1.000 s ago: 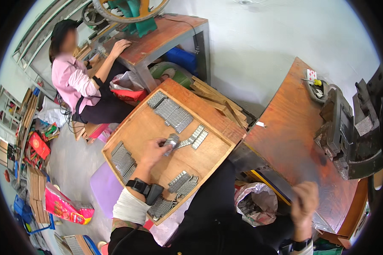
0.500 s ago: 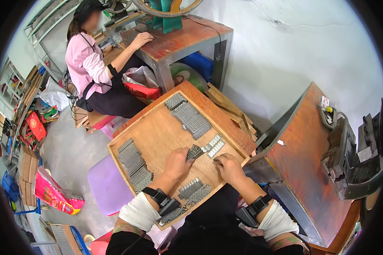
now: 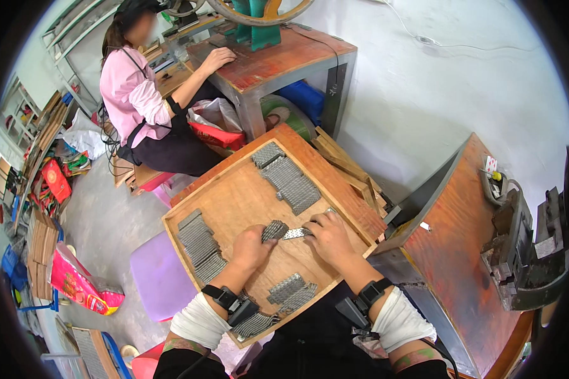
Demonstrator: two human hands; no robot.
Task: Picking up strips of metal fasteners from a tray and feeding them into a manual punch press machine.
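A shallow wooden tray (image 3: 246, 197) lies before me, holding rows of small grey patterned strips that look like metal. My left hand (image 3: 250, 248) is closed round a short stack of these strips (image 3: 274, 231) over the tray's middle. The fingers of my right hand (image 3: 330, 240) pinch one end of a single pale, dotted strip (image 3: 294, 234), whose other end meets the stack. Beyond the right fingers, the tip of another strip (image 3: 329, 210) shows, mostly hidden by the hand. A long row of strips (image 3: 199, 243) lines the tray's left side.
Another block of strips (image 3: 289, 183) lies at the tray's far side, with smaller groups (image 3: 292, 292) near me. A co-worker (image 3: 136, 107) sits at a red-brown table (image 3: 278, 60). A metal-framed bench (image 3: 452, 252) with a dark machine (image 3: 512, 246) stands right; a purple stool (image 3: 161, 275), left.
My right hand has moved left and up and taken hold of a pale strip that lay in the tray. My left hand, with its stack, has shifted slightly left. The whole view has shifted a little.
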